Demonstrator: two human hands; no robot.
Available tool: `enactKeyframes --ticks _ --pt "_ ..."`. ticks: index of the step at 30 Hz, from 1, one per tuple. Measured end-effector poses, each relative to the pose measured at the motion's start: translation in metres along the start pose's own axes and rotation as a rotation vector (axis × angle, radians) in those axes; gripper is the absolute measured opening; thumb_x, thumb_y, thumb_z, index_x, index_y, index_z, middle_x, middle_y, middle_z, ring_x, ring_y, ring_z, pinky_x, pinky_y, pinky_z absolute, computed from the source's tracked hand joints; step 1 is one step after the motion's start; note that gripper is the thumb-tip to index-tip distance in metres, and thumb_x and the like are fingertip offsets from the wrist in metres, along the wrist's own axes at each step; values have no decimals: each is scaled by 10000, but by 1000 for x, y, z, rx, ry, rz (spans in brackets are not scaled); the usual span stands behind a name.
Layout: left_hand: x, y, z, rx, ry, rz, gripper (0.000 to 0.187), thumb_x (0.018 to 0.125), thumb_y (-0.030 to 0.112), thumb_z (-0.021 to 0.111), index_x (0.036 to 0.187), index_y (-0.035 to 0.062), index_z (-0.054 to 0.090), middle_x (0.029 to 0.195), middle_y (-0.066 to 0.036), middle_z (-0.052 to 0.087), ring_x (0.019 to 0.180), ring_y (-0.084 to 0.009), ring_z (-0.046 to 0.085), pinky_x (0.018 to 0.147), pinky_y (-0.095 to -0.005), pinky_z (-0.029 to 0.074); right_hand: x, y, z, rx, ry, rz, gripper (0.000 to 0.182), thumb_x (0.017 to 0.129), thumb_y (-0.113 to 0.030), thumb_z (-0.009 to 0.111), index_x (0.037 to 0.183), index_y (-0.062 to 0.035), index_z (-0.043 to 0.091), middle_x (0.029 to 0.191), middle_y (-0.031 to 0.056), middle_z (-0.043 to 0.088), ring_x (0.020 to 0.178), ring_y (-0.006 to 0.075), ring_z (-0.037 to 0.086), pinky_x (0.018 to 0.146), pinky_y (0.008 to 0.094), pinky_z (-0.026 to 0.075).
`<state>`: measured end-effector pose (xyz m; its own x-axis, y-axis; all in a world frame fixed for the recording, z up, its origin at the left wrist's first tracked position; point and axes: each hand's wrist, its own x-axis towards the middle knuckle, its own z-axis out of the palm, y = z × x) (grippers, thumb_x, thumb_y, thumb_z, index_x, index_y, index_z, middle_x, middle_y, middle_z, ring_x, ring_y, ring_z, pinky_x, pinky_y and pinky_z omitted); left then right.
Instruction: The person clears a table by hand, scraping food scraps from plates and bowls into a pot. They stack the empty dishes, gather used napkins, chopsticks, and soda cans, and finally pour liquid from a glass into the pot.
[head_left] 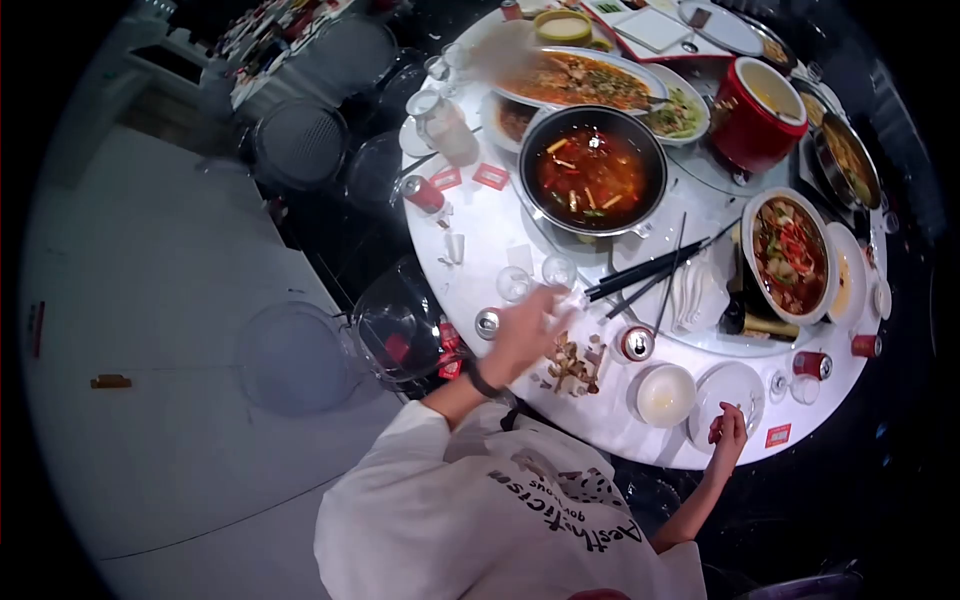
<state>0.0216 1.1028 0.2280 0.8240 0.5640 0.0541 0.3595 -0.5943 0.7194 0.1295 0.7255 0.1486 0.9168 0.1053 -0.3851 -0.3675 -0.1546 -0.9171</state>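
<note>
Wearing a black wristband, my left hand [525,330] reaches over the table's near left edge, its fingers smeared by motion. It is between an opened can [488,323], clear cups [558,270] and a pile of food scraps [573,365]; whether it holds anything is unclear. Black chopsticks [650,270] lie just beyond its fingertips. Over a clear plate [705,390] at the near edge, my right hand [730,428] has its fingers curled together; what they hold, if anything, is too small to name. A white bowl [666,395] stands left of that plate.
A black pot of red soup [594,170], an oval dish [580,80], a red cooker [757,118] and a white bowl of stew [790,255] occupy the round table. A pitcher [443,127] and red can [422,194] stand at left. Chairs [400,320] flank the table.
</note>
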Motion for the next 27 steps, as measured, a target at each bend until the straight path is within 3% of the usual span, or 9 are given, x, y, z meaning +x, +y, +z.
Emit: enactKeyframes --ticks 4,7,9,13,16,17,21,25,27 --pt "83 -167 -117 -53 473 -82 125 849 130 622 906 20 615 697 -77 610 617 -99 572 558 -245 446 -3 -32 53 -52 -89 -67 226 962 -211 476 979 -28 607 571 -31 422 473 31 340 433 188 241" --pt "159 -317 -174 -288 481 -373 147 836 147 621 880 7 628 730 -41 624 637 -107 584 589 -238 475 -11 -57 110 -74 -131 -55 220 961 -204 478 966 -27 607 581 -30 425 486 32 357 444 184 251" --pt "219 -407 -195 -671 411 -467 149 820 141 623 874 3 630 763 -48 626 642 -123 583 595 -240 487 -10 -60 141 -118 -158 -63 202 953 -171 470 980 -20 602 591 -13 469 498 43 399 455 186 271" --pt "328 -514 -184 -891 354 -601 125 793 103 616 802 -22 612 733 -97 615 592 -152 582 528 -255 482 -20 -57 214 -159 -71 -36 211 956 -198 485 957 -25 605 594 -28 436 486 37 364 444 190 255" --pt "385 -564 -159 -782 186 -717 223 783 147 638 700 -53 584 626 -102 576 448 -172 551 373 -286 427 -32 -59 269 -121 -16 25 205 948 -200 498 942 -31 614 621 -29 452 502 45 390 452 180 277" --pt "396 -558 -153 -715 220 -836 187 765 122 660 737 -50 594 684 -110 594 512 -183 579 420 -285 473 -36 -63 285 -115 -14 44 201 947 -197 500 940 -33 616 627 -33 452 509 45 396 453 179 282" --pt "424 -548 -151 -888 254 -808 207 746 6 665 924 -19 562 894 -125 617 730 -257 656 576 -376 577 -49 -84 336 -115 32 31 191 943 -189 506 938 -34 618 633 -43 440 516 41 397 453 180 283" --pt "432 -552 -165 -1046 132 -699 216 765 -54 592 942 30 499 823 -98 581 642 -196 631 572 -334 587 -51 -97 364 -82 71 32 198 949 -175 493 954 -5 594 604 -16 430 521 58 401 475 193 299" --pt "428 -552 -175 -1103 126 -627 213 770 -57 578 948 20 491 855 -105 581 688 -198 639 562 -321 585 -51 -99 376 -73 79 39 199 950 -177 492 960 -6 593 604 -15 430 521 59 403 476 193 299"
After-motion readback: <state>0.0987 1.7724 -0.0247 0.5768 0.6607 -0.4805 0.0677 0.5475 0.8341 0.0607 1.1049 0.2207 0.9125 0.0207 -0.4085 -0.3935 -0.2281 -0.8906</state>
